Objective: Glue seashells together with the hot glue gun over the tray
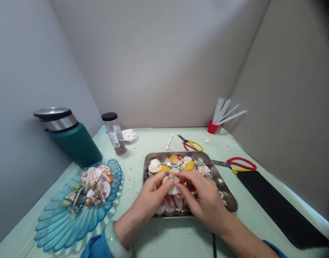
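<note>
Above the tray [233, 205], the left hand [151, 190] and right hand [207, 196] pinch a white shell [173, 190] between their fingertips, with a small pale piece [175, 177] against its upper edge, though the fingers hide which hand bears more of the grip. If either pinch loosens or slides on the smooth surface, the shell or piece could drop among the similar loose shells [154, 165] inside the tray and be hard to pick out; squeezing too hard might chip a thin edge.
</note>
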{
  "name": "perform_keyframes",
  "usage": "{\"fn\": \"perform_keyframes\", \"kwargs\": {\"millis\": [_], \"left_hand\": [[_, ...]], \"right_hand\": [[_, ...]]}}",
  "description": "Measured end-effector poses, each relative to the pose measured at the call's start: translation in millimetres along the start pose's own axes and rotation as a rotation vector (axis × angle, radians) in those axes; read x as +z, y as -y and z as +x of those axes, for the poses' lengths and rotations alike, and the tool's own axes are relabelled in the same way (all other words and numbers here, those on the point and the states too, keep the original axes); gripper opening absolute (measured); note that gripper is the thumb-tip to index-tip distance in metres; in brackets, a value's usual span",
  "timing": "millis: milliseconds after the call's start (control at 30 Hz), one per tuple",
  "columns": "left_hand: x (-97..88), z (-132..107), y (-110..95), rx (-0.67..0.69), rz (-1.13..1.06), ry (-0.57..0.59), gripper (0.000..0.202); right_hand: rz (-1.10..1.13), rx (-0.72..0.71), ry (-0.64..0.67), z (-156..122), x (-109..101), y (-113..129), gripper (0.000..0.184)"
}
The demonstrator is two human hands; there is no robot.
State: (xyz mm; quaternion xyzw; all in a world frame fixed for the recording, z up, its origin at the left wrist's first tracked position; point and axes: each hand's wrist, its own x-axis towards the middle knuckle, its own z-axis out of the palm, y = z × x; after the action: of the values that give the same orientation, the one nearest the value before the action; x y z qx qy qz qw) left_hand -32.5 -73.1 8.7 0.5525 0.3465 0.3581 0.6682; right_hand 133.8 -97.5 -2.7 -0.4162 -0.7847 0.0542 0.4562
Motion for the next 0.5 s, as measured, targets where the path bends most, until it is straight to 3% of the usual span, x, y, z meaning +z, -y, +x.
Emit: {"fn": "perform_keyframes", "kwargs": {"millis": [133,500], "left_hand": [[-2.5,-1.1,3.4,0.005,0.024,-0.03,0.03],[1.9,-1.3,-3.7,0.017,-0.059,-0.041,0.027]], "right_hand": [[-0.013,0.012,-0.011,-1.4,0.6,-1.5,0.011],[-0.056,-0.048,-0.011,-1.0,-0.2,-0.1,0.021]]}}
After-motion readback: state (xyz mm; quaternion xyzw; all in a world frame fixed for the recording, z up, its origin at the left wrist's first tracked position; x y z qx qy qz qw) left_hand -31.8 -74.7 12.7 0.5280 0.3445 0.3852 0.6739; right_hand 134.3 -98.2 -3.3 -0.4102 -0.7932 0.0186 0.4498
